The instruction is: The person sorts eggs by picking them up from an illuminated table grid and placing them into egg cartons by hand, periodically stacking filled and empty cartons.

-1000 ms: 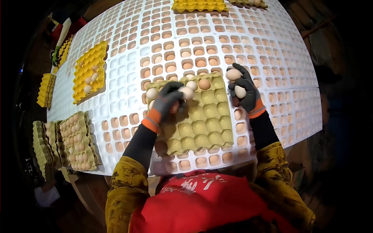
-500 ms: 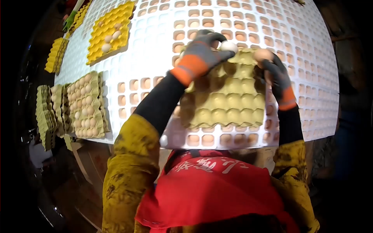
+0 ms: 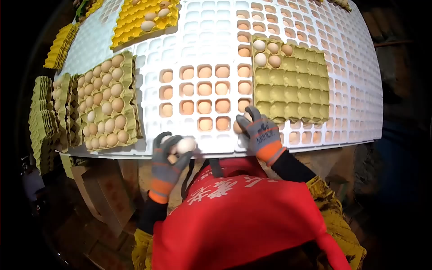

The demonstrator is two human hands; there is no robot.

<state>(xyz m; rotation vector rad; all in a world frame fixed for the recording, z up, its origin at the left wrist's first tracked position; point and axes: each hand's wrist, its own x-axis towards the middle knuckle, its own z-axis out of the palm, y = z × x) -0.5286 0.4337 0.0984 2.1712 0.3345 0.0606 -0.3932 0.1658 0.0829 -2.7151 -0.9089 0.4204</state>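
Observation:
My left hand (image 3: 170,159), in a grey and orange glove, is closed around eggs (image 3: 186,145) at the table's front edge. One white egg shows at its fingertips, with others behind the fingers. To its right, my right hand (image 3: 261,132) has its fingers on a brown egg (image 3: 238,127) near the front of the white foam tray (image 3: 231,145). Whether it holds a second egg I cannot make out. Beyond that hand an olive pulp tray (image 3: 291,92) lies on the foam, with several eggs (image 3: 274,61) in its far left cups. Brown eggs (image 3: 204,89) sit in the foam pockets between the hands.
A full olive tray of eggs (image 3: 107,106) stands at the left, beside stacked olive trays (image 3: 41,121). Farther back are a yellow tray (image 3: 130,24) with several eggs and a yellow stack (image 3: 61,46). Cardboard boxes (image 3: 110,191) are below the table's front edge.
Both hands have come back from the olive tray toward the table's front edge. Several eggs now rest in that tray's far left cups. The view has shifted.

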